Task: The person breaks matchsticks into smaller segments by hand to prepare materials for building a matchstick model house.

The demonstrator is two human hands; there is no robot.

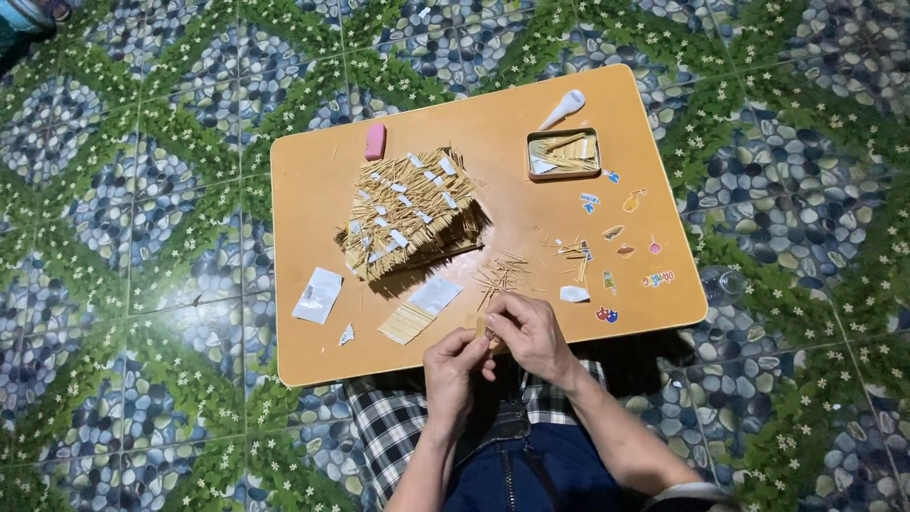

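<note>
My left hand and my right hand meet at the near edge of a low orange table. Together they pinch a small bundle of thin wooden sticks. Just beyond my hands lies a loose scatter of sticks. A flat panel of glued sticks rests to the left of my hands. Farther back stands a house-shaped model made of sticks with white paper bits on its roof.
A small metal tin with sticks sits at the back right, a white spoon behind it. A pink eraser lies at the back. White paper pieces and colourful stickers dot the table. Patterned floor surrounds it.
</note>
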